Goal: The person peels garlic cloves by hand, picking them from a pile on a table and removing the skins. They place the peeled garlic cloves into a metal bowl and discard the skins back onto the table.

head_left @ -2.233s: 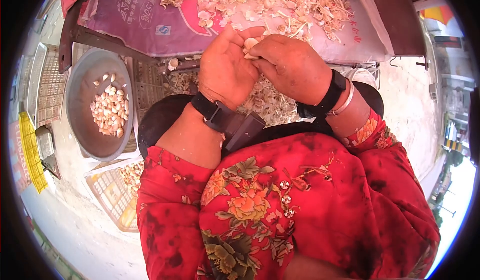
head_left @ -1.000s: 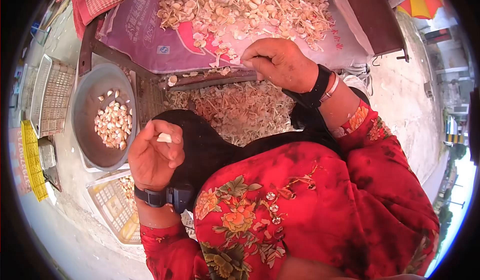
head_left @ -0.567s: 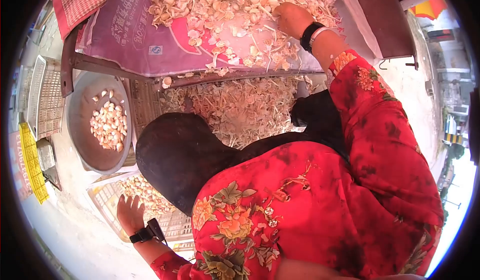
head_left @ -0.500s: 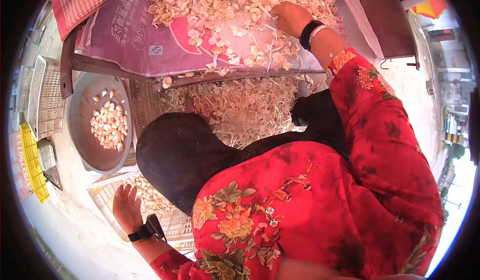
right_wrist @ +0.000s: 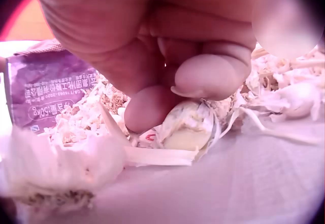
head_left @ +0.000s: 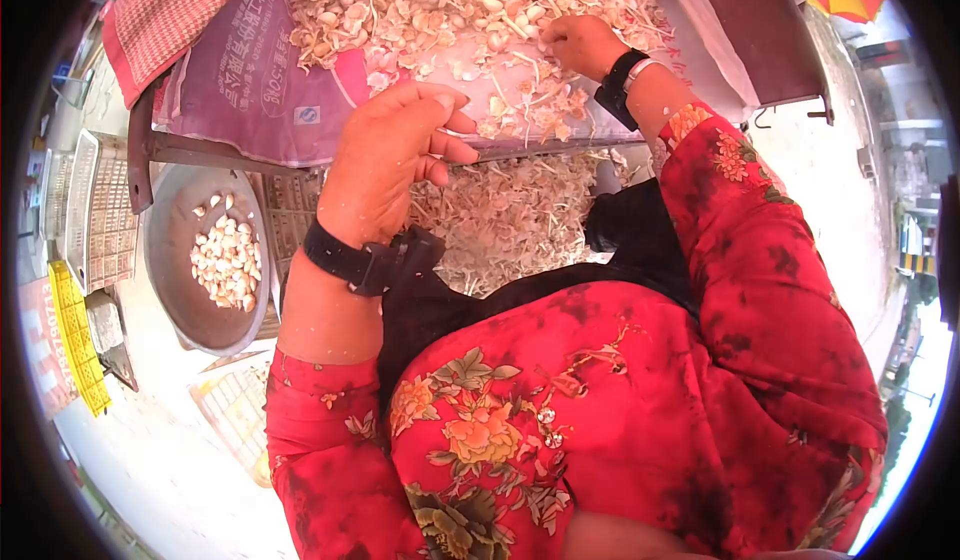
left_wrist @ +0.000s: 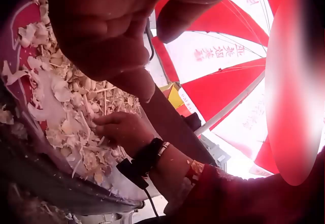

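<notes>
Purple sack [right_wrist: 51, 94], upper left of right-wrist frame: Chinese print, "50kg" legible, smaller "15063-2020" above it. Umbrella [left_wrist: 203, 54], upper right of left-wrist frame: red Chinese characters on white panel. Garlic clove [right_wrist: 189, 132], centre of right-wrist frame: pale yellow flesh, torn papery skin, whitish. Right hand [head_left: 587, 46] pinches it, thumb and finger nearly together. Left hand [head_left: 385, 155], left of centre in head view: fingers loosely bent, spread a little, nothing visibly held.
</notes>
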The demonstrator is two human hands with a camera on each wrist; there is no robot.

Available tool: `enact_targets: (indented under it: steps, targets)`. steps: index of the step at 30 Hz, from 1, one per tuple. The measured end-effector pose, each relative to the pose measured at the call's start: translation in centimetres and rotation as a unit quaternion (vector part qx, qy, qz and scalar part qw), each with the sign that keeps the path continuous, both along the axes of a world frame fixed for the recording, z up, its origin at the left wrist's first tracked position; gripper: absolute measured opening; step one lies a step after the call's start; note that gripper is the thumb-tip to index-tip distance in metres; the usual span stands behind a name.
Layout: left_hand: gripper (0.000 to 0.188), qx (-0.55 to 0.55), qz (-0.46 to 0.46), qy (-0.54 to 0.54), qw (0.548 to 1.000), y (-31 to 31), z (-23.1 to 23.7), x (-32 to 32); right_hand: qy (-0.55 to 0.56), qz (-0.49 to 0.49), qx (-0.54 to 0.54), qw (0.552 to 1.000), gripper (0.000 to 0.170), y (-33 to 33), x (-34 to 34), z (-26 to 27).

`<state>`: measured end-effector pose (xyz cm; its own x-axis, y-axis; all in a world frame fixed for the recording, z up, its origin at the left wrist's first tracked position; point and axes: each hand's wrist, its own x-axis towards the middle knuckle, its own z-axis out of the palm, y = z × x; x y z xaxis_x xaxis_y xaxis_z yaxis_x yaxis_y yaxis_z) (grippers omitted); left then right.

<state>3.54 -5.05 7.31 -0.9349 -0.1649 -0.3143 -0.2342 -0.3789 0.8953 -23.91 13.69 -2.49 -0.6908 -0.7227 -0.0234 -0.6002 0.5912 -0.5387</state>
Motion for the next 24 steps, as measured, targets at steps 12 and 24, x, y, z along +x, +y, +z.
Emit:
enact_targets:
  steps: [12, 24]
  targets:
    - [0.021, 0.185, -0.115, -0.029, 0.976, 2.9, -7.4, -5.3, -0.313, 0.072, -0.180, 0.930, 0.012, 1.1, 12.1, 5.9]
    - [0.031, 0.295, -0.204, 0.152, 0.921, 3.6, 1.7, -0.9, -0.101, -0.040, -0.128, 0.986, 0.022, 0.4, 4.2, 4.0]
